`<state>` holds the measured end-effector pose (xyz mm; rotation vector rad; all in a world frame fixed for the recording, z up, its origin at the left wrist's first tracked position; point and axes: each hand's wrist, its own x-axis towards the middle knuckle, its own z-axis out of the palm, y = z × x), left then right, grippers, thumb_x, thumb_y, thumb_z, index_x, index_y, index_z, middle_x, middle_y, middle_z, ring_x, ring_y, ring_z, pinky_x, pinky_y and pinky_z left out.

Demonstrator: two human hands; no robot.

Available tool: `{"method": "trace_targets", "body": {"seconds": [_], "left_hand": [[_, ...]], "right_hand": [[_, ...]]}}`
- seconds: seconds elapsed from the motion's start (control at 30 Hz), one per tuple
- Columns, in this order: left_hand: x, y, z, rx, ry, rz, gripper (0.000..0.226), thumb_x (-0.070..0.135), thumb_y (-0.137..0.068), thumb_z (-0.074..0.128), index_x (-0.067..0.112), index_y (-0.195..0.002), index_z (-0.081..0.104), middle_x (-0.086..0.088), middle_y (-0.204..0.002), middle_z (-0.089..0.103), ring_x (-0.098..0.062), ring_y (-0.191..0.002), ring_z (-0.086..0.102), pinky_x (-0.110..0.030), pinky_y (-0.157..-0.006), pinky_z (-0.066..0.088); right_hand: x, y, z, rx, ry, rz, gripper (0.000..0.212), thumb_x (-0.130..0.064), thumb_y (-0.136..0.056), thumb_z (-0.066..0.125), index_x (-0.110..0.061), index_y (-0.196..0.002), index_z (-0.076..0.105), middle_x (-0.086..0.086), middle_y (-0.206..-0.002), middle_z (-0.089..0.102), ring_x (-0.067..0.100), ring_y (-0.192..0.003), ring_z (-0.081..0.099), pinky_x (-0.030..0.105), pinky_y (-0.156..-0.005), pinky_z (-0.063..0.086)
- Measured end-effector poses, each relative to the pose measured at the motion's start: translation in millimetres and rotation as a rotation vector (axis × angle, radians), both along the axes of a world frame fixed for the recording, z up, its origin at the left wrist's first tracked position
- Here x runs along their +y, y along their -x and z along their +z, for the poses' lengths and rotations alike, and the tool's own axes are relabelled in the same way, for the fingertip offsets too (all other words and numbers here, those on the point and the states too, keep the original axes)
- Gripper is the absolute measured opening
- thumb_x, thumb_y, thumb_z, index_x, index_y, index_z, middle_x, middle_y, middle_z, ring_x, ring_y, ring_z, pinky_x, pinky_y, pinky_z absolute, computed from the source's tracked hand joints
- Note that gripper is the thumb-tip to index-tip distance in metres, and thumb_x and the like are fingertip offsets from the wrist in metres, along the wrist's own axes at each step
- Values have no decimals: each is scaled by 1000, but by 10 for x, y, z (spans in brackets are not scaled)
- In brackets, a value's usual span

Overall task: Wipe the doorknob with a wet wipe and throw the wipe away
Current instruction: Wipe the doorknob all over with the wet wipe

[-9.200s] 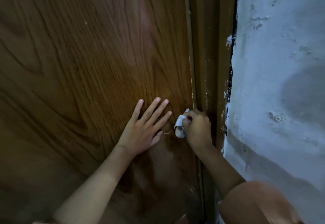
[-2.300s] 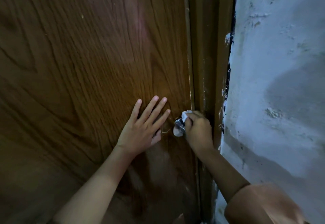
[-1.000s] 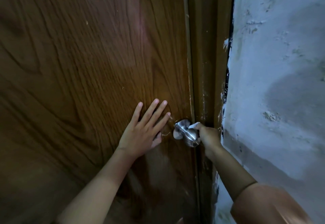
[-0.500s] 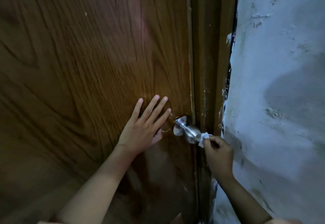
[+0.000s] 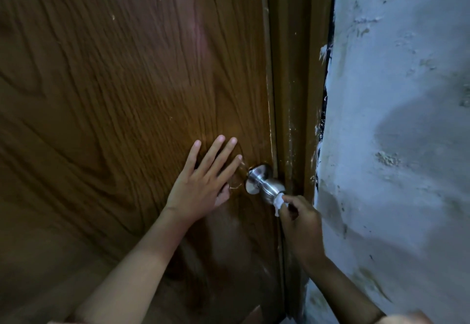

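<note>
Brown wood-grain door [image 5: 114, 94], shut against its frame [image 5: 292, 94]; rough whitish wall [image 5: 394, 145] to the right.

Left hand [image 5: 201, 186] is laid flat on the door, fingers straight and spread, pointed up and to the right; nothing is held. Its fingertips lie just left of the knob [image 5: 264, 186].

The knob, brushed metal, is mounted near the door's right edge and projects toward the camera.

Right hand [image 5: 300, 222] is seen below and right of the knob, in shadow. A small crumpled white wipe [image 5: 279, 201] is pinched in its fingertips and pressed against the knob's outer end. Most of the knob is left uncovered.
</note>
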<state>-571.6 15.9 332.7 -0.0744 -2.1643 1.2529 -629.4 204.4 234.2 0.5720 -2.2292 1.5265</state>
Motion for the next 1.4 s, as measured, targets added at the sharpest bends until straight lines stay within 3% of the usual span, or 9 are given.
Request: {"method": "trace_targets", "body": {"seconds": [0.17, 0.33, 0.57, 0.8, 0.97, 1.07, 1.17, 1.3, 1.4], "left_hand": [[24, 19, -1, -11, -5, -13, 66, 51, -82, 37, 22, -141, 30, -8, -153, 23, -29, -140, 15, -53, -112, -1], [30, 19, 3, -7, -7, -12, 67, 51, -81, 38, 22, -140, 30, -7, -152, 23, -28, -140, 15, -53, -112, 1], [22, 19, -7, -1, 1, -11, 67, 52, -81, 38, 22, -140, 30, -7, -152, 25, -28, -140, 16, -53, -112, 0], [32, 7, 2, 2, -6, -20, 63, 49, -82, 33, 22, -140, 31, -7, -152, 28, -28, -140, 17, -53, -112, 1], [37, 16, 12, 1, 3, -18, 64, 51, -82, 34, 22, -139, 32, -7, -152, 28, -28, -140, 17, -53, -112, 0], [22, 6, 7, -2, 0, -24, 65, 52, -81, 37, 22, -139, 32, -7, -152, 28, -28, -140, 17, -53, -112, 0], [19, 5, -2, 0, -2, -29, 67, 53, -80, 41, 21, -139, 31, -8, -151, 27, -29, -139, 17, -52, -112, 1], [33, 6, -10, -2, 3, -28, 69, 53, -80, 42, 21, -140, 31, -7, -152, 26, -28, -140, 16, -52, -112, 0], [34, 21, -1, 1, 4, -28, 69, 53, -79, 43, 22, -140, 31, -7, -152, 24, -28, -140, 17, -52, -113, -1]], "right_hand": [[18, 28, -52, -38, 21, -36, 17, -7, -86, 56, -6, -99, 66, 13, -91, 69, 25, -79, 64, 45, -67, 55], [19, 0, 57, 4, -3, 14, 28, -18, -85, 48, -3, -99, 66, 16, -88, 68, 26, -77, 64, 40, -65, 55], [6, -19, -11, -36, 3, -30, 16, -3, -85, 56, -4, -98, 66, 15, -90, 68, 27, -78, 63, 39, -66, 53], [26, 47, 101, -16, 47, -8, 15, -9, -87, 55, -5, -98, 65, 12, -89, 66, 24, -78, 62, 37, -64, 53], [15, 111, 185, -125, 185, -73, 17, -10, -90, 52, -4, -99, 65, 14, -94, 66, 24, -86, 61, 18, -66, 43], [-32, 228, 335, -189, 104, -9, 21, -10, -91, 47, -8, -106, 62, 8, -100, 58, 24, -93, 57, 30, -75, 47], [-116, 253, 440, -65, -88, 64, 21, -9, -91, 48, -5, -103, 64, 9, -102, 54, 23, -95, 51, 37, -82, 46], [-191, 85, 439, 228, -402, 53, 21, -9, -80, 52, -5, -92, 68, 16, -95, 64, 32, -87, 56, 39, -72, 49], [-148, 140, 475, 207, -372, 16, 21, -8, -84, 50, -3, -95, 68, 15, -95, 62, 30, -86, 56, 38, -72, 49]]}}
